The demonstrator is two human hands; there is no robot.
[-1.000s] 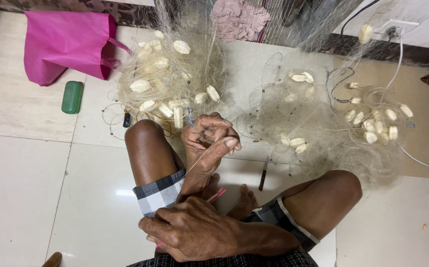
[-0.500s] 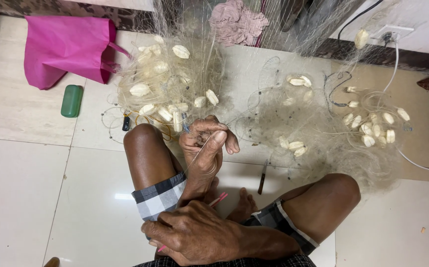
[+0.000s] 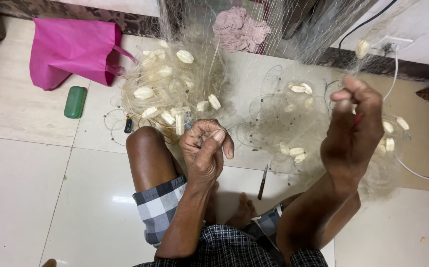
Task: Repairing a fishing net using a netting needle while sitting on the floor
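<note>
Two hands worked a pale, fine-meshed fishing net (image 3: 284,118) that lay heaped over the tiled floor (image 3: 21,198) and hung up out of the head view at the top. The left hand (image 3: 205,151) sat just above the raised left knee (image 3: 147,143), fingers curled inward and thumb laid across them — pinching a bit of the mesh or its line, though the strand itself was too fine to make out. The right hand (image 3: 355,126) was lifted higher and well apart to the right, fingers bunched together and closed around something small with a trace of red showing at the grip (what it was I could not tell).

White oval floats (image 3: 185,56) were strung through the net, clustered thickest in the heap beyond the left knee, with smaller groups toward the middle and far right. A small knife (image 3: 263,182) lay on the tiles between the legs, near a bare foot (image 3: 244,212). Checked shorts (image 3: 160,207) covered the thighs.

Farther out: a pink bag (image 3: 71,49) at upper left, a green oblong case (image 3: 75,102) just below it, and a crumpled pinkish cloth (image 3: 241,29) at the wall. A white cable (image 3: 412,170) ran down the right side — from a wall socket (image 3: 391,45).
</note>
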